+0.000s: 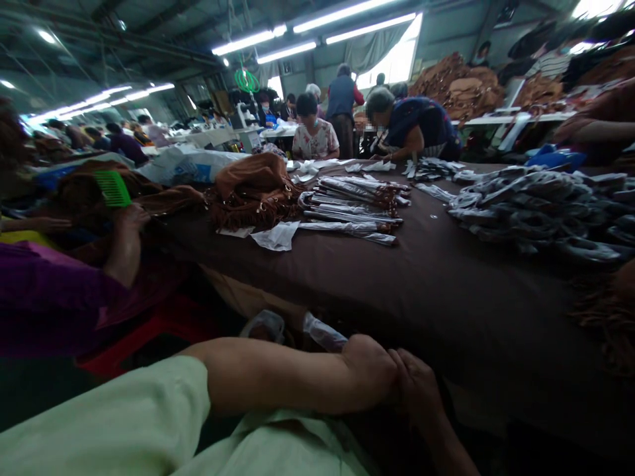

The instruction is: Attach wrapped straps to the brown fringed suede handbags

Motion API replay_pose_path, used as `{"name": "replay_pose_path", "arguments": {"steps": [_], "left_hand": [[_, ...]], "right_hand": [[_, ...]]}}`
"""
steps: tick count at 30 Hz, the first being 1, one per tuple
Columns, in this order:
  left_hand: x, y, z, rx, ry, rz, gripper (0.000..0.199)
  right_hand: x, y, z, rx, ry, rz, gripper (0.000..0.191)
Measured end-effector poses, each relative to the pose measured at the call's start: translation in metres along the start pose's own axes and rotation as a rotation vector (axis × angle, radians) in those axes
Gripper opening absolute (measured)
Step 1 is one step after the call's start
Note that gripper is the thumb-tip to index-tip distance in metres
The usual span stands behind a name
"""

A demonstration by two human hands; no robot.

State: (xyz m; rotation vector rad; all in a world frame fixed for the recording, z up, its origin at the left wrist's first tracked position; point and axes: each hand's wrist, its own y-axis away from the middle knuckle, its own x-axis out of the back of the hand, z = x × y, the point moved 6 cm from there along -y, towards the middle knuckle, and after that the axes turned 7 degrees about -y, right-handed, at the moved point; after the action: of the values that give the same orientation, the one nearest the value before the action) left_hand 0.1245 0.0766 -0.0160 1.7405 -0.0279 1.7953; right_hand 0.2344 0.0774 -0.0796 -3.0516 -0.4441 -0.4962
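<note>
Two bare hands meet low in the centre of the frame, below the table edge: the left hand (367, 370), reaching across from a pale green sleeve (104, 410), lies pressed against the right hand (417, 390), and neither seems to pinch anything, though how the fingers interlock is hard to tell. Just above them, two clear-plastic-wrapped pieces (323, 332) hang or lie by the edge of the brown-covered worktable (476, 297), near the hands but not touching them. Further up the cloth, at centre, lies a row of long plastic-wrapped bag straps (352, 208) with brown ends, beside a fringed brown suede bag (253, 192) and loose white paper (275, 236). Coiled wrapped straps (530, 211) pile up at the right. At the left of the frame, a co-worker's hand (131, 225) in a purple sleeve rests by a green comb (113, 188). Across the table, two co-workers (315, 129) bend over more straps.
</note>
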Motion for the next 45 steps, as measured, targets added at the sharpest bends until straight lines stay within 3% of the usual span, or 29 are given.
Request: {"name": "replay_pose_path", "arguments": {"steps": [2, 4, 8, 10, 12, 16, 18, 20, 22, 26, 29, 31, 34, 36, 38, 42, 45], "left_hand": [[0.004, 0.003, 0.004, -0.037, -0.011, 0.060, 0.022], [-0.006, 0.002, -0.003, -0.117, 0.224, -0.005, 0.023], [-0.038, -0.002, -0.020, -0.294, 1.047, -0.388, 0.034], [-0.044, -0.004, -0.022, -0.308, 1.190, -0.490, 0.036], [-0.044, -0.008, -0.019, -0.249, 0.989, -0.444, 0.031], [-0.016, -0.010, -0.003, -0.042, 0.164, -0.062, 0.019], [-0.005, -0.004, 0.009, -0.008, 0.008, 0.039, 0.017], [-0.002, 0.000, 0.012, -0.037, 0.074, 0.084, 0.017], [-0.009, 0.002, 0.003, -0.070, 0.319, 0.061, 0.023], [-0.041, 0.004, -0.012, -0.184, 0.926, -0.230, 0.044], [-0.044, 0.006, -0.011, -0.237, 1.167, -0.362, 0.039], [-0.033, 0.006, -0.010, -0.192, 0.913, -0.286, 0.031], [-0.008, 0.005, -0.009, -0.044, 0.226, -0.080, 0.021], [0.001, 0.005, -0.004, -0.007, -0.014, -0.023, 0.024], [0.002, 0.005, -0.002, -0.043, 0.033, -0.017, 0.031], [0.001, 0.005, -0.012, -0.126, 0.375, -0.031, 0.036], [0.005, 0.004, -0.021, -0.121, 0.425, -0.080, 0.035]], "right_hand": [[0.004, 0.002, -0.002, 0.022, 0.007, 0.030, 0.040], [0.008, 0.007, -0.004, 0.039, -0.014, 0.037, 0.040], [0.012, 0.014, -0.004, 0.036, -0.110, 0.031, 0.042], [0.011, 0.014, -0.002, 0.014, -0.149, 0.035, 0.044], [0.008, 0.010, 0.001, -0.008, -0.153, 0.039, 0.046], [0.003, 0.001, 0.002, -0.019, -0.117, 0.065, 0.044], [0.006, -0.002, 0.001, -0.018, -0.118, 0.084, 0.043], [0.011, -0.003, -0.002, -0.015, -0.133, 0.102, 0.043], [0.016, -0.001, -0.004, -0.013, -0.159, 0.115, 0.043], [0.018, 0.005, -0.011, -0.024, -0.214, 0.093, 0.041], [0.012, 0.007, -0.014, -0.016, -0.185, 0.064, 0.043], [0.009, 0.005, -0.014, -0.004, -0.135, 0.075, 0.043], [0.008, 0.002, -0.011, 0.002, -0.069, 0.126, 0.041], [0.009, 0.000, -0.009, 0.003, -0.045, 0.140, 0.040], [0.012, -0.001, -0.007, 0.008, -0.047, 0.131, 0.041], [0.021, -0.002, -0.002, 0.022, -0.070, 0.097, 0.045], [0.024, -0.002, 0.001, 0.021, -0.059, 0.069, 0.045]]}}
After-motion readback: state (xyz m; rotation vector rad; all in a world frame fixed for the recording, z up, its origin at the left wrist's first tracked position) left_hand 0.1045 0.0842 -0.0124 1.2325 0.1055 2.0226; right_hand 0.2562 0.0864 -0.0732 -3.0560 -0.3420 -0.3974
